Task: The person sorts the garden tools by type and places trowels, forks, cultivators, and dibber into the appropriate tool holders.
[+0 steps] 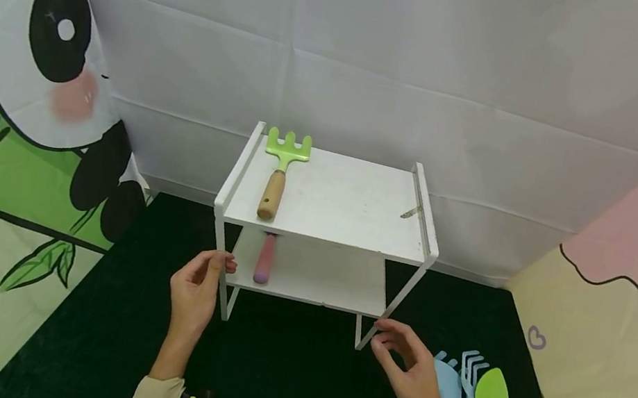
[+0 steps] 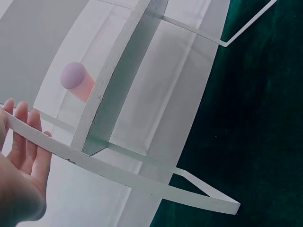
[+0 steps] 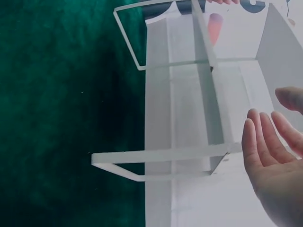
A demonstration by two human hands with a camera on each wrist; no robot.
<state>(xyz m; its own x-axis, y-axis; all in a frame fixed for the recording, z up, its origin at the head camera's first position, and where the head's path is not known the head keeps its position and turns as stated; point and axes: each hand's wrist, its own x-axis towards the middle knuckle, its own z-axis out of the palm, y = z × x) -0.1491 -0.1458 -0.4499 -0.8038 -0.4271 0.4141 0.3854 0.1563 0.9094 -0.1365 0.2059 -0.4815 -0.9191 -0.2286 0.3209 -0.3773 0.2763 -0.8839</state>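
Shelf [image 1: 351,197] bears fork [image 1: 280,171] on top, pink handle [image 1: 264,260] on lower board [image 1: 325,277]. Left hand [image 1: 196,288], grip loosely apart, is at the left leg [image 1: 223,294]; right hand [image 1: 407,372], grip apart, by the right leg [image 1: 402,295].

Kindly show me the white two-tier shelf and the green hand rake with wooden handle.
White two-tier shelf [image 1: 350,201]: head view, upper board's bare middle.
Green hand rake with wooden handle [image 1: 275,186]: head view, on the handle.
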